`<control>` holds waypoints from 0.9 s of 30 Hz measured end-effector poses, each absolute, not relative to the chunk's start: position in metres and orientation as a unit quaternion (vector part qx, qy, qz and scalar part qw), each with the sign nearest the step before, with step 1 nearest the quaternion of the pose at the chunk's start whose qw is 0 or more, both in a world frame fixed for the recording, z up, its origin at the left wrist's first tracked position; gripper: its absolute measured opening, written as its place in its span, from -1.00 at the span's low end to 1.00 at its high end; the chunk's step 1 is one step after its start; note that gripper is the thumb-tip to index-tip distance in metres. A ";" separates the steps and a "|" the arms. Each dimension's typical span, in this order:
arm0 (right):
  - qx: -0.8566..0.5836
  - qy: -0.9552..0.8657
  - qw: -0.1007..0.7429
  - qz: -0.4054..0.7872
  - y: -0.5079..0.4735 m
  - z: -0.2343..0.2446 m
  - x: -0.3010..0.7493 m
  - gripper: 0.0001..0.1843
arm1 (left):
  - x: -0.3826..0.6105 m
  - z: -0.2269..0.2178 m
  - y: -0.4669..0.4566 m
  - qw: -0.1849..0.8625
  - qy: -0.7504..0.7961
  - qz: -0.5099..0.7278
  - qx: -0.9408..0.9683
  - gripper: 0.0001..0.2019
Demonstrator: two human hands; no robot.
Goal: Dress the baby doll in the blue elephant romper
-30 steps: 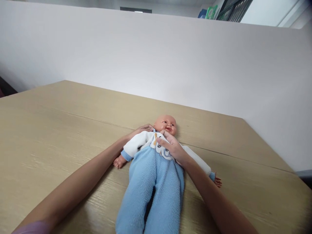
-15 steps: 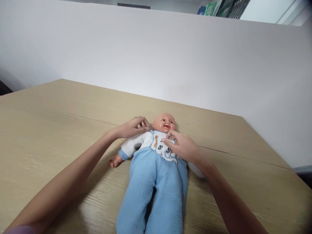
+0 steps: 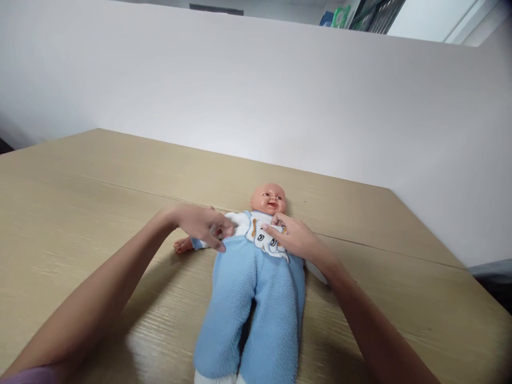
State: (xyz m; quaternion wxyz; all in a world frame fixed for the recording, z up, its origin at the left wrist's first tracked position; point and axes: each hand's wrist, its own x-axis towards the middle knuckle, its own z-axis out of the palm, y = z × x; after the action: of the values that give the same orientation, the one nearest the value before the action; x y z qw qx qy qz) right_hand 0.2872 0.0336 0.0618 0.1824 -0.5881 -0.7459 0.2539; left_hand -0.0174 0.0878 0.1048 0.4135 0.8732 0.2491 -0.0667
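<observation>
A baby doll (image 3: 256,288) lies on its back on the wooden table, its bald head away from me. It wears a white top with an elephant face and fuzzy light-blue trousers. My left hand (image 3: 206,224) is at the doll's sleeve and side, thumb down by the trouser top, fingers bent and apart from the thumb. Across the chest and far shoulder rests my right hand (image 3: 298,234), with a gap between thumb and curved fingers. It covers part of the elephant print. One small doll hand (image 3: 183,245) shows beyond my left hand.
The light wooden table (image 3: 120,176) has a seam running across it. Behind it stands a plain white partition (image 3: 240,90). Over its top a green package (image 3: 341,17) and a dark window frame are visible.
My left hand has moved from beside the doll's head down to its sleeve and side. The doll's sleeved arm has shifted slightly upward. My right hand stays on the chest.
</observation>
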 end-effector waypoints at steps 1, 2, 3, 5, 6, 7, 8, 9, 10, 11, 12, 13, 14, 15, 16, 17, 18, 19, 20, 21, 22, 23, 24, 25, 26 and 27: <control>-0.586 -0.747 0.182 0.256 0.033 0.063 0.287 -0.60 | -0.018 0.104 0.089 0.421 0.243 -0.057 0.872 -0.68; -0.586 -0.746 0.181 0.259 0.031 0.064 0.286 -0.60 | -0.018 0.104 0.090 0.427 0.239 -0.046 0.871 -0.66; -0.589 -0.743 0.184 0.260 0.030 0.065 0.287 -0.61 | -0.019 0.103 0.090 0.430 0.242 -0.037 0.869 -0.65; -0.596 -0.739 0.207 0.236 0.023 0.064 0.290 -0.65 | -0.018 0.102 0.090 0.418 0.268 -0.029 0.868 -0.64; -0.598 -0.741 0.226 0.207 0.018 0.063 0.294 -0.68 | -0.018 0.101 0.089 0.404 0.290 -0.032 0.867 -0.67; -0.596 -0.746 0.243 0.171 0.012 0.060 0.300 -0.70 | -0.017 0.101 0.088 0.388 0.313 -0.034 0.866 -0.71; -0.592 -0.752 0.256 0.134 0.005 0.057 0.309 -0.70 | -0.016 0.101 0.086 0.370 0.334 -0.035 0.866 -0.75; -0.590 -0.757 0.262 0.102 -0.004 0.052 0.319 -0.67 | -0.015 0.102 0.084 0.350 0.352 -0.030 0.868 -0.79; -0.591 -0.760 0.258 0.082 -0.015 0.047 0.332 -0.62 | -0.014 0.103 0.081 0.325 0.365 -0.015 0.872 -0.81; -0.598 -0.757 0.253 0.070 -0.026 0.042 0.345 -0.55 | -0.011 0.105 0.077 0.296 0.375 0.010 0.878 -0.82; -0.610 -0.750 0.247 0.071 -0.039 0.036 0.360 -0.51 | -0.007 0.107 0.072 0.267 0.378 0.042 0.885 -0.82; -0.618 -0.746 0.237 0.076 -0.052 0.029 0.374 -0.47 | -0.001 0.109 0.067 0.242 0.373 0.078 0.892 -0.82; -0.626 -0.742 0.230 0.076 -0.065 0.023 0.388 -0.42 | 0.006 0.111 0.061 0.223 0.360 0.113 0.899 -0.80; -0.635 -0.734 0.229 0.071 -0.077 0.016 0.400 -0.39 | 0.016 0.112 0.056 0.211 0.341 0.146 0.904 -0.79; -0.642 -0.730 0.219 0.082 -0.087 0.010 0.411 -0.38 | 0.029 0.112 0.051 0.204 0.316 0.174 0.910 -0.78; -0.648 -0.724 0.221 0.086 -0.095 0.005 0.419 -0.38 | 0.043 0.111 0.047 0.194 0.290 0.188 0.918 -0.77; -0.651 -0.719 0.228 0.091 -0.101 0.001 0.425 -0.40 | 0.058 0.108 0.043 0.176 0.270 0.206 0.924 -0.76; -0.653 -0.712 0.238 0.099 -0.105 -0.002 0.428 -0.42 | 0.074 0.105 0.041 0.160 0.255 0.209 0.931 -0.74; -0.654 -0.705 0.254 0.108 -0.108 -0.004 0.430 -0.44 | 0.090 0.101 0.040 0.142 0.245 0.201 0.938 -0.74; -0.655 -0.695 0.269 0.122 -0.109 -0.004 0.430 -0.47 | 0.104 0.096 0.040 0.125 0.248 0.182 0.943 -0.74; -0.657 -0.684 0.283 0.142 -0.109 -0.003 0.429 -0.50 | 0.117 0.090 0.041 0.107 0.257 0.161 0.947 -0.72; -0.659 -0.671 0.298 0.163 -0.108 -0.001 0.427 -0.52 | 0.127 0.085 0.042 0.091 0.265 0.145 0.949 -0.73; -0.661 -0.657 0.314 0.180 -0.107 0.002 0.425 -0.52 | 0.134 0.080 0.043 0.081 0.270 0.137 0.949 -0.74; -0.664 -0.642 0.331 0.194 -0.105 0.005 0.423 -0.52 | 0.139 0.075 0.045 0.078 0.272 0.138 0.949 -0.76; -0.666 -0.624 0.353 0.205 -0.103 0.008 0.421 -0.50 | 0.142 0.071 0.047 0.082 0.268 0.148 0.949 -0.78; -0.666 -0.604 0.380 0.216 -0.100 0.011 0.419 -0.47 | 0.143 0.067 0.048 0.095 0.259 0.164 0.947 -0.80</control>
State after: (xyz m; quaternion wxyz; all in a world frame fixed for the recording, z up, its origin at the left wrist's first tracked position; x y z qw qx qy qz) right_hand 0.4187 -0.0996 0.0112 0.3800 -0.6662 -0.6042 0.2163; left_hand 0.1426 0.0478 0.0673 0.0947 0.9471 0.2590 0.1643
